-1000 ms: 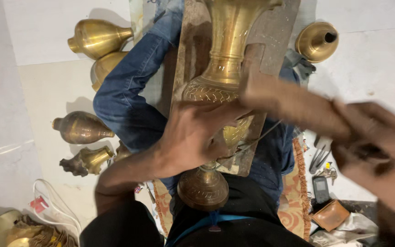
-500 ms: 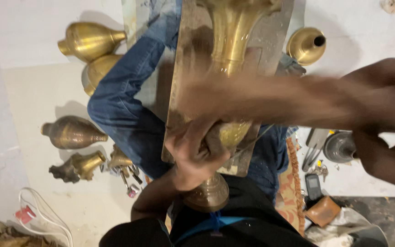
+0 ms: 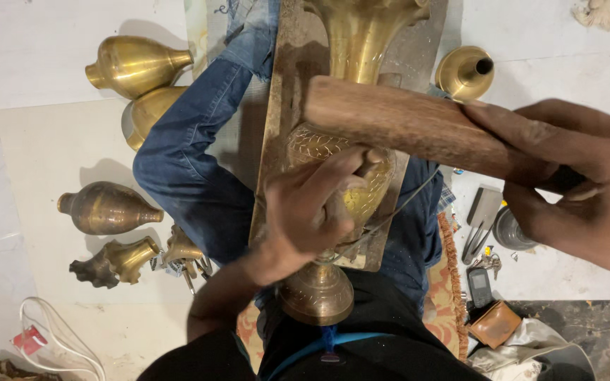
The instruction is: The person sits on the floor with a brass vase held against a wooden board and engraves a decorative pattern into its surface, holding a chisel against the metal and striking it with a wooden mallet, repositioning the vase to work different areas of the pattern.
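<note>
A tall engraved brass vase (image 3: 351,85) lies on a worn board (image 3: 287,106) across my lap. My left hand (image 3: 312,204) rests on the vase's belly, fingers pinched around a small tool pressed to the metal; the tool itself is mostly hidden. My right hand (image 3: 573,176) grips the end of a thick wooden mallet (image 3: 404,123), which is raised close to the camera and crosses above the vase. The vase's round foot (image 3: 318,293) points toward my body.
Several brass vessels lie on the white floor at left (image 3: 135,65) (image 3: 106,209), with a fluted brass piece (image 3: 116,261). A brass cone (image 3: 466,72) sits at upper right. Metal tools (image 3: 481,219), a small phone (image 3: 479,288) and a brown pouch (image 3: 494,324) lie at right.
My right hand with the mallet swung across the view, blurred half a second ago, and is now raised and sharp. My left hand stayed on the vase's belly.
</note>
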Tool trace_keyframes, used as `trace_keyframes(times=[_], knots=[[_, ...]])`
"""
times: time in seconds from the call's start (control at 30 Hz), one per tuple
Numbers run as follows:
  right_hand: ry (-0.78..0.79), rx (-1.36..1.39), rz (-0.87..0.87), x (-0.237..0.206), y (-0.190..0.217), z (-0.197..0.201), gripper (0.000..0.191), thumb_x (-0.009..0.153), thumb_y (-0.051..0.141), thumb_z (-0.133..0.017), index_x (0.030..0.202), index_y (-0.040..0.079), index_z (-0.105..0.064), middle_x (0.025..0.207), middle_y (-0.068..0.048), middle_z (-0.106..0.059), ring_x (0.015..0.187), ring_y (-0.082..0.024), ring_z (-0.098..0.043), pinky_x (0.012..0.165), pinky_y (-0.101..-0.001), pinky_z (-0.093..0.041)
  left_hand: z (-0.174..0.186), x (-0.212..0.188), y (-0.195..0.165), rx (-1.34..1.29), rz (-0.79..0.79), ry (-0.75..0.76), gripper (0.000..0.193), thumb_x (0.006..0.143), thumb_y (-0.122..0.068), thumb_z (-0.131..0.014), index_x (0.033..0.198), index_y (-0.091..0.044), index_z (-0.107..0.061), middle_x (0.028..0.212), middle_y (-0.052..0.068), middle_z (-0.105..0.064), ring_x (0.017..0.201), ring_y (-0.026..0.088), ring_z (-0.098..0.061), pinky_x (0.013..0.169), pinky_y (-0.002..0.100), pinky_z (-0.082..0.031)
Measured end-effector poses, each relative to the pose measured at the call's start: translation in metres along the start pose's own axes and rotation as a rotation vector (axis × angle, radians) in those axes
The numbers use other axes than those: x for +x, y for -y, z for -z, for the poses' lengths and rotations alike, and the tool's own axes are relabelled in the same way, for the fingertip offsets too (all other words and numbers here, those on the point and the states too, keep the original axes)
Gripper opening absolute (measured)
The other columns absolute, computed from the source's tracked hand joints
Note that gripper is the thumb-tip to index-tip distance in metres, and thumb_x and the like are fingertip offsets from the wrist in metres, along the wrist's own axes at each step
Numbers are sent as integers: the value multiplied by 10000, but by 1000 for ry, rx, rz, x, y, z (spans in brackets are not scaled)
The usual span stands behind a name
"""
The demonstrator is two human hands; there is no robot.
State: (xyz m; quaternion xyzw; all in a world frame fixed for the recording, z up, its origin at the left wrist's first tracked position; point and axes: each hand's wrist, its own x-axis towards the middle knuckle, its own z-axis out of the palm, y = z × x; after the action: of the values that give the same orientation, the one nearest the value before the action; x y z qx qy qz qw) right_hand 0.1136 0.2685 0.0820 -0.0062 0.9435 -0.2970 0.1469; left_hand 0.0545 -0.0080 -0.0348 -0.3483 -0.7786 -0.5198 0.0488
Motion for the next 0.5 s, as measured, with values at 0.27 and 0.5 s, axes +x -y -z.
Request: trace_keyframes(times=[0.27, 0.5], knots=[[-246, 298, -8, -22, -13, -13, 790, 752, -114, -699, 1501, 73, -536, 1105, -133, -691, 924, -187, -709, 777, -297, -591, 21, 20, 16, 107, -40, 424, 622, 731, -13, -566, 1332, -83, -711, 894, 63, -815, 383, 74, -528, 362, 259, -466], [-108, 30, 164, -10, -12, 5, 780, 742, -106, -656, 1492, 65, -522, 1127, -177, -683, 920, -233, -719, 759, -316, -610, 18, 4, 0, -26, -12, 128, 397, 827, -66, -582, 1208, -31, -689, 970, 124, -756, 723, 137, -731, 626, 261, -624]])
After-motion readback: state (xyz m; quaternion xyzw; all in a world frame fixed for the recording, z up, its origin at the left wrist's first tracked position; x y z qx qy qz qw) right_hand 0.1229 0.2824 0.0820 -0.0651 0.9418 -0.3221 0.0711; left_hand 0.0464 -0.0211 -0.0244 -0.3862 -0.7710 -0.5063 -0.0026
